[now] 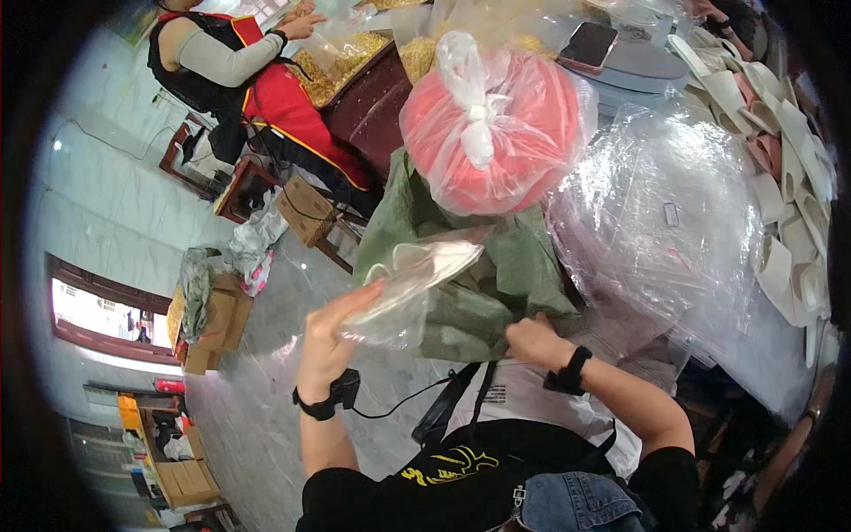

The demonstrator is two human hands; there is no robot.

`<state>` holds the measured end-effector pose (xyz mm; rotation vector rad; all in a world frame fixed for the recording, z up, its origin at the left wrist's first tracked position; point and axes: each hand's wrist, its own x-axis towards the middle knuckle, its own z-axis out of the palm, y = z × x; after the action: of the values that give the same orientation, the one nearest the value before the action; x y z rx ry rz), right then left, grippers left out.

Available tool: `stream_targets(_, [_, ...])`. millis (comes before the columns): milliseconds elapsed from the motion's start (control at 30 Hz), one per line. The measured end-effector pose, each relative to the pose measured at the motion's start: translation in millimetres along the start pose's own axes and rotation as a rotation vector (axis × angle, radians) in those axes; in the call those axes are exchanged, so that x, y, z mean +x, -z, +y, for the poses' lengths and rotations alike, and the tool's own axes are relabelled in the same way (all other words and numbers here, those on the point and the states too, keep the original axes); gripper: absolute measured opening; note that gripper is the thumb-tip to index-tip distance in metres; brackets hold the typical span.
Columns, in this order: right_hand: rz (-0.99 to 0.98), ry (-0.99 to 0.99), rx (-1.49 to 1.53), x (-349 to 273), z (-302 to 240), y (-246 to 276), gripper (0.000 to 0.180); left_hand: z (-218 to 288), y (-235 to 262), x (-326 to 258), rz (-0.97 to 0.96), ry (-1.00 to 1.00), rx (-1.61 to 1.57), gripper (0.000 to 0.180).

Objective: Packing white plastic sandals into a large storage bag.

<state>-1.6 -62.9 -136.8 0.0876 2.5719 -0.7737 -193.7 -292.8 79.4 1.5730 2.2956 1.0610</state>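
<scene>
My left hand (330,332) is raised and holds a clear plastic bag (417,279) with pale curved pieces inside it. My right hand (534,340) rests against a green cloth sack (496,266), fingers curled at its lower edge; whether it grips the cloth is unclear. Above the sack sits a knotted clear bag full of pink round pieces (496,129). A heap of empty clear plastic bags (665,222) lies to the right of my right hand.
Rows of pale and pink curved pieces (789,177) line the right edge. Another person in a red apron (266,84) works at a table of yellow pieces (346,58) at the upper left. Cardboard boxes (217,324) and wooden stools (306,213) stand on the floor.
</scene>
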Motion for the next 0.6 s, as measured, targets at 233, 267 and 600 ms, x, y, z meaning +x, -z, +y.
stream_targets(233, [0.174,0.717,-0.085,-30,-85,-16,0.014,-47,-90,32,-0.024,0.21,-0.056,0.035])
stream_targets(267, [0.11,0.725,-0.133,-36,-96,-7,0.014,-54,-103,34,-0.018,0.223,-0.057,0.035])
stream_targets(600, [0.097,0.667,-0.107,-44,-94,-7,0.016,-109,-175,60,0.067,0.511,-0.125,0.027])
